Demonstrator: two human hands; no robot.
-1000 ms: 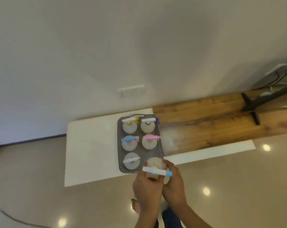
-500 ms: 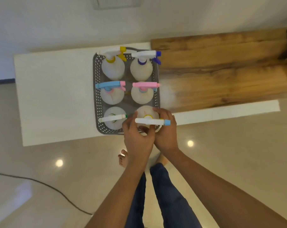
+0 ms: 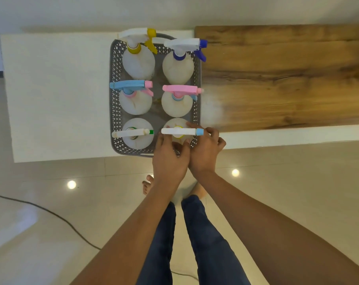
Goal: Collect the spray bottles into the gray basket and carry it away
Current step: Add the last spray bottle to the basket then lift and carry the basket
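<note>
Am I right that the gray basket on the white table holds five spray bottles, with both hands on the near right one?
Not quite: the head view shows six spray bottles in the gray basket, in three rows of two. The rest holds: the left hand and right hand are on the near right bottle, and the basket sits on the white table.

near-right bottle (image 3: 177,124) body mostly covered by left hand (image 3: 169,159) and right hand (image 3: 204,153), grip unclear | gray basket (image 3: 115,112) near rim hidden behind both hands | basket floor mostly masked by bottles | wooden top (image 3: 287,79) cut off at right edge
</note>
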